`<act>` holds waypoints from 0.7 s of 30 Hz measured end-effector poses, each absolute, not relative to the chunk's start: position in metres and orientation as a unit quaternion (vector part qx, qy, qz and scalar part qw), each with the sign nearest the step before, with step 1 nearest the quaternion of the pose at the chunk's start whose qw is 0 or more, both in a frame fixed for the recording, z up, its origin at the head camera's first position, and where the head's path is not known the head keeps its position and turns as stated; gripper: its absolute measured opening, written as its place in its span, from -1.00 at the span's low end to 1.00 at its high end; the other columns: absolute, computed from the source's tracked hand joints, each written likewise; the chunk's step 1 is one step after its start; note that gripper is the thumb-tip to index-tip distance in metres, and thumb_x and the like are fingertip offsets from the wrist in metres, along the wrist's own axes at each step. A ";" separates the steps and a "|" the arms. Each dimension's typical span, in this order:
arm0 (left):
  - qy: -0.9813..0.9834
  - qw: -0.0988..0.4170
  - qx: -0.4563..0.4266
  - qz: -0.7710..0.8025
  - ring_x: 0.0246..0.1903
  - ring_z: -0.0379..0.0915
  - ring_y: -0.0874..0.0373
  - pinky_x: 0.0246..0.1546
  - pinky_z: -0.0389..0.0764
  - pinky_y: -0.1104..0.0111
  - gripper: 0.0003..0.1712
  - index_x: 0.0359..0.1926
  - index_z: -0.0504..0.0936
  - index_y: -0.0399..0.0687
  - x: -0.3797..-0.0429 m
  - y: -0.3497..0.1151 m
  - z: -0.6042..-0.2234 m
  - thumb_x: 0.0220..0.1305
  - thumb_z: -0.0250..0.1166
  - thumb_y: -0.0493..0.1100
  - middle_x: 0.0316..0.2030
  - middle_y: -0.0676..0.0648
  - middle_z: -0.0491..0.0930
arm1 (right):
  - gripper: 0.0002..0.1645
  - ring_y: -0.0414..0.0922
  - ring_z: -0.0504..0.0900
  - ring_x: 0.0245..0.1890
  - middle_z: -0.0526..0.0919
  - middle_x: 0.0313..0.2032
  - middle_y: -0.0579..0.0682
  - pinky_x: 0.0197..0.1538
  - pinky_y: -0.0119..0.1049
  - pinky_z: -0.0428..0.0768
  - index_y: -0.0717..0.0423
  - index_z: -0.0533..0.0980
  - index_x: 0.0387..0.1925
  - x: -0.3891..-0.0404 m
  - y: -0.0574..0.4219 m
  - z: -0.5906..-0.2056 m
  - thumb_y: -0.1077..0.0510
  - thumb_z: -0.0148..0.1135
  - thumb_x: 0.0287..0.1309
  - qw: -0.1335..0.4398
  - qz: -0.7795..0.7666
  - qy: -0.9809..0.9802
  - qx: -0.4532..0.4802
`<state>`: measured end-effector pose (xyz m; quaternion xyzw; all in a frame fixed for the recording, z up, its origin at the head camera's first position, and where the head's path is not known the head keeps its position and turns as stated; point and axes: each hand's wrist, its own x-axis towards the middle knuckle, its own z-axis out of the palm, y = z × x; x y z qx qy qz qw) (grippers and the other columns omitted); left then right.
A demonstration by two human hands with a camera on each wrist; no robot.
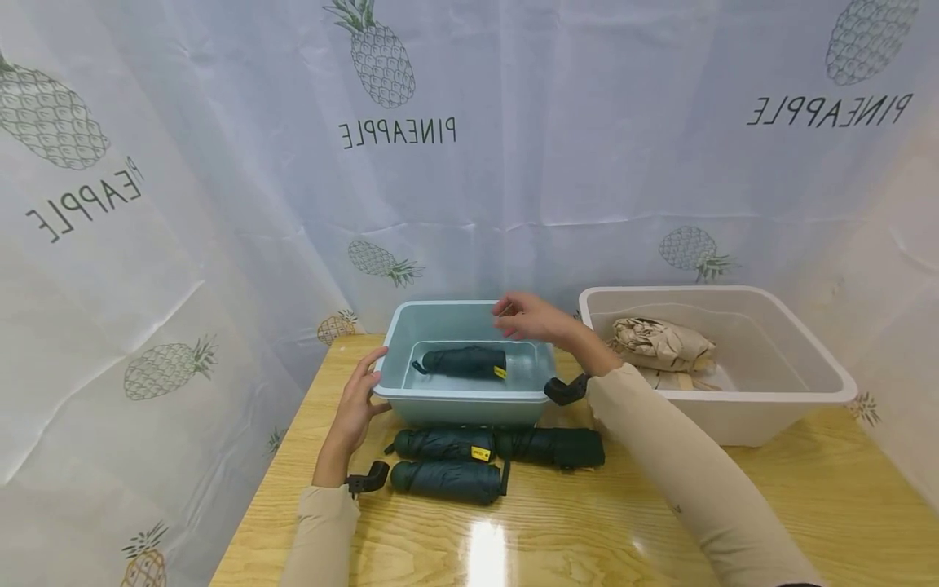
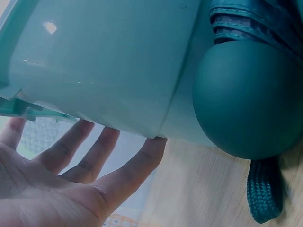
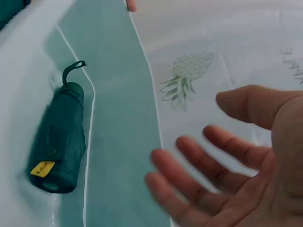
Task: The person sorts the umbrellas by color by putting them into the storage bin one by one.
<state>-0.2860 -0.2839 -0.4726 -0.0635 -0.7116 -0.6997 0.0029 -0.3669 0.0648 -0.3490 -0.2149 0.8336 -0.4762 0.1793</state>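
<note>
A light blue plastic bin (image 1: 455, 395) stands on the table with a folded dark green umbrella (image 1: 464, 361) lying inside it. My left hand (image 1: 357, 408) touches the bin's left side, its extended fingers (image 2: 130, 177) against the outer wall. Above the bin's back right part, my right hand (image 1: 534, 318) is raised with spread, slightly bent fingers and holds nothing. Three more folded umbrellas lie before the bin: one at the left (image 1: 440, 445), one at the right (image 1: 550, 447) and one nearest me (image 1: 447, 481). Yellow tags show on some of them.
To the right stands a larger white bin (image 1: 770, 397) holding a crumpled beige bundle (image 1: 660, 342). A pineapple-printed curtain (image 1: 513, 179) hangs behind and at the left of the wooden table (image 1: 587, 530).
</note>
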 end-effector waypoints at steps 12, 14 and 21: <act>-0.713 0.005 -0.066 -0.698 0.47 0.09 -0.30 0.21 0.29 -0.48 -0.42 0.56 0.18 0.08 -0.285 -0.282 -0.473 0.63 -0.12 0.01 0.58 -0.14 -0.02 | -0.84 -0.14 0.65 -0.15 0.68 -0.12 0.03 -0.08 -0.29 0.66 0.07 0.60 -0.03 -0.281 0.122 -0.365 0.17 0.22 0.43 0.016 -0.485 0.809 -0.331; -0.713 0.004 -0.065 -0.698 0.47 0.10 -0.29 0.21 0.29 -0.48 -0.43 0.56 0.18 0.08 -0.286 -0.283 -0.473 0.63 -0.12 0.01 0.58 -0.13 -0.02 | -0.86 -0.19 0.65 -0.19 0.69 -0.16 -0.03 -0.11 -0.31 0.66 0.03 0.61 -0.05 -0.266 0.129 -0.371 0.20 0.24 0.41 0.004 -0.483 0.807 -0.338; -0.713 0.000 -0.065 -0.698 0.46 0.11 -0.27 0.22 0.28 -0.47 -0.44 0.56 0.18 0.09 -0.288 -0.284 -0.475 0.63 -0.14 -0.01 0.57 -0.10 -0.01 | -0.83 -0.25 0.65 -0.28 0.69 -0.24 -0.06 -0.16 -0.32 0.67 -0.06 0.61 -0.13 -0.231 0.153 -0.400 0.28 0.23 0.38 -0.014 -0.487 0.794 -0.364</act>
